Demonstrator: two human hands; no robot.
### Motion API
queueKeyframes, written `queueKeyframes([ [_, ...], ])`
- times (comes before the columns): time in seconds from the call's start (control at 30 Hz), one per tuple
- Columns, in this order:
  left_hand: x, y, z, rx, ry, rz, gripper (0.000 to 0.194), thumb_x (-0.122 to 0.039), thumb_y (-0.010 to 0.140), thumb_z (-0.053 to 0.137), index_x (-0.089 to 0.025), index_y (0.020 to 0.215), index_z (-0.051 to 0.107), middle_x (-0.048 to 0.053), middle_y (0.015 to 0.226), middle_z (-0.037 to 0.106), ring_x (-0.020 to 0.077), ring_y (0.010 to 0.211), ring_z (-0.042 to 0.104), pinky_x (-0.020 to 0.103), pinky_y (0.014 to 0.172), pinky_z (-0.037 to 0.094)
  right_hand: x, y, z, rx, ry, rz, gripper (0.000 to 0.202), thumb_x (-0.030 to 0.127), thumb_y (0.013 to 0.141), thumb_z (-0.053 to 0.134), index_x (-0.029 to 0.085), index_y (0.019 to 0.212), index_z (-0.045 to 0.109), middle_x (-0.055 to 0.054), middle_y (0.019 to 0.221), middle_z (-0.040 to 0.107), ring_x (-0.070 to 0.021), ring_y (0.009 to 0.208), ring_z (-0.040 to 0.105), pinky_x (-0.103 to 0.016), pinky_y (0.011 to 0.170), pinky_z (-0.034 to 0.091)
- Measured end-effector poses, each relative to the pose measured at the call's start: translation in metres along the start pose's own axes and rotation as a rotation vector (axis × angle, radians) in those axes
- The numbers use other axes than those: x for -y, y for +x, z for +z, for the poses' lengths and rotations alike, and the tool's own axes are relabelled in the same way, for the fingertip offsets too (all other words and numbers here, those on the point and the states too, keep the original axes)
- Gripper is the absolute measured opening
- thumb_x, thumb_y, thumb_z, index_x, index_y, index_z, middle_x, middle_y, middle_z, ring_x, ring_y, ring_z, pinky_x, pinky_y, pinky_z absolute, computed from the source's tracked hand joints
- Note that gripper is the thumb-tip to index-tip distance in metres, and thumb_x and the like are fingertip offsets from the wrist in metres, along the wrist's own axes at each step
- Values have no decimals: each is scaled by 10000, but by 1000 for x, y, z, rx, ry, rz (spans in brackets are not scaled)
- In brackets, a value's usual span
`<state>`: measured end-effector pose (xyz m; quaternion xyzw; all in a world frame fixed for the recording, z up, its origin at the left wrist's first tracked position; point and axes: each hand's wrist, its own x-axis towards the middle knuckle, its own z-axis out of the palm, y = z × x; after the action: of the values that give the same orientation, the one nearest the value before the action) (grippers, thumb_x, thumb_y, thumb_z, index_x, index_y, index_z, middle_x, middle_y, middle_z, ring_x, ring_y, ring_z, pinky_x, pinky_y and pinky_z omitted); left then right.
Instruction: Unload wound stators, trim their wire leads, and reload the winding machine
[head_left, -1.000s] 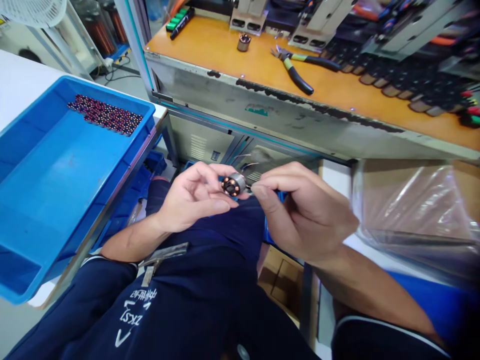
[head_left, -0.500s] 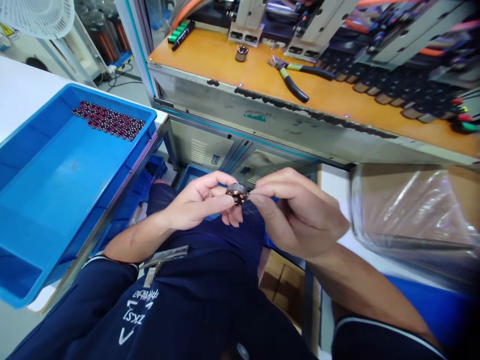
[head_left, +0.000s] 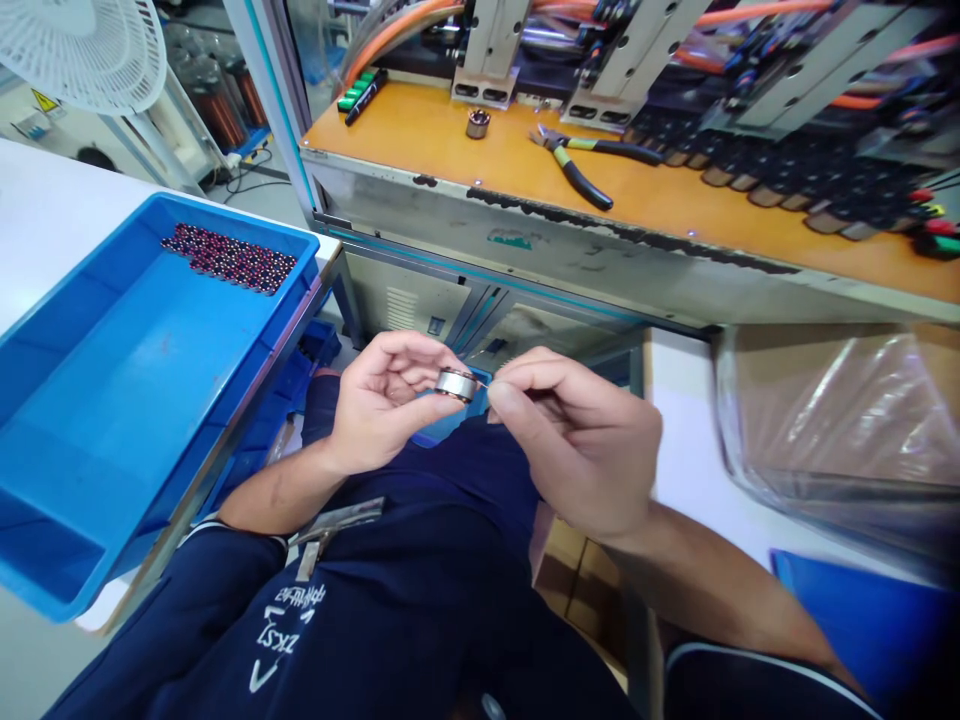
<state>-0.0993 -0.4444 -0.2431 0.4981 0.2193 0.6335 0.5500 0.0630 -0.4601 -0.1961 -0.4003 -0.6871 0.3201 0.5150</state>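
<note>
A small ring-shaped motor stator (head_left: pixel 455 384) with a silvery outer band and copper windings sits between the thumb and fingers of my left hand (head_left: pixel 386 405), in front of my waist. Just to its right, the thumb and forefinger of my right hand (head_left: pixel 574 430) are pinched on a thin wire end (head_left: pixel 482 384) that reaches toward the stator. My other right fingers are curled and partly hidden. The stator's band faces me, so most of its windings are out of sight.
On the left stands a blue tray (head_left: pixel 150 360) with rows of stators (head_left: pixel 232 260). Pliers (head_left: pixel 574 165), a single stator (head_left: pixel 478 123) and a marker (head_left: pixel 366 97) lie on the orange machine ledge (head_left: pixel 420 140). A plastic-wrapped box (head_left: pixel 832 410) stands on the right.
The stator has turned, so its silvery band now shows instead of its wound face. My right hand has shifted slightly left and down, still pinching the wire. The view has tilted a little.
</note>
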Motion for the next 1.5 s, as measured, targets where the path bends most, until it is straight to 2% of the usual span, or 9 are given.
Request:
queueKeyframes([
  [0.2, 2, 1, -7, 72, 34, 62, 301, -37, 713, 781, -213, 938, 685, 26, 1056, 730, 175, 942, 742, 303, 854, 613, -4, -3, 0, 178, 438, 402, 144, 234, 868, 669, 162, 744, 658, 6, 632, 630, -109, 598, 581, -241, 602, 480],
  [0.5, 1, 6, -9, 76, 48, 113, 289, -38, 686, 807, -211, 881, 681, 16, 970, 783, 229, 1028, 729, 403, 941, 588, -14, 2, 10, 271, 743, 620, 306, 332, 751, 801, 128, 905, 633, 9, 666, 631, -101, 545, 579, -228, 533, 502],
  [0.63, 1, 6, -11, 99, 25, 89, 322, -46, 671, 822, -225, 908, 695, 19, 989, 786, 242, 1051, 721, 446, 969, 567, -23, 0, 14, 318, 780, 514, 249, 315, 817, 733, 107, 935, 667, -9, 666, 631, -100, 573, 583, -223, 549, 511],
  [0.77, 6, 9, -14, 108, -4, 18, 266, -214, 676, 853, -250, 914, 739, 43, 1086, 768, 255, 1107, 695, 439, 966, 558, -30, -2, 19, 179, 659, 369, 237, 266, 771, 752, 137, 937, 642, 0, 719, 643, -95, 569, 594, -219, 524, 522],
  [0.97, 28, 12, -17, -274, 96, -230, 185, -370, 796, 746, -198, 863, 755, 68, 996, 770, 189, 959, 720, 345, 889, 552, -37, 8, 11, -157, -183, -377, 203, 150, 754, 716, 188, 935, 632, -22, 748, 663, -139, 648, 627, -256, 564, 540],
  [1.07, 25, -1, -13, -299, 425, 0, 214, -245, 766, 774, -201, 973, 749, 55, 974, 750, 150, 873, 687, 278, 818, 531, -45, 13, 0, -276, -667, -747, 236, 149, 738, 751, 203, 936, 636, -32, 730, 689, -165, 645, 654, -274, 580, 565],
  [1.17, 7, -10, -2, -74, 666, 255, 479, -165, 681, 830, -225, 1139, 706, 58, 1004, 748, 159, 831, 671, 267, 753, 533, -55, 14, -8, -239, -811, -958, 206, 166, 756, 750, 156, 932, 643, -64, 718, 691, -186, 654, 662, -293, 593, 581],
  [1.37, -17, 4, 9, 51, 793, 219, 355, -230, 740, 795, -190, 1085, 726, 64, 906, 766, 148, 705, 668, 252, 667, 539, -57, 7, -4, -168, -774, -987, 131, 171, 821, 679, 141, 944, 646, -83, 755, 692, -196, 704, 661, -308, 619, 578],
  [1.5, -15, 7, -2, 116, 760, 202, 359, -200, 762, 773, -204, 1117, 722, 84, 1002, 770, 192, 872, 704, 300, 816, 548, -44, 1, -2, -51, -371, -548, 308, 129, 766, 733, 163, 1055, 632, -63, 825, 677, -171, 723, 643, -296, 639, 568],
])
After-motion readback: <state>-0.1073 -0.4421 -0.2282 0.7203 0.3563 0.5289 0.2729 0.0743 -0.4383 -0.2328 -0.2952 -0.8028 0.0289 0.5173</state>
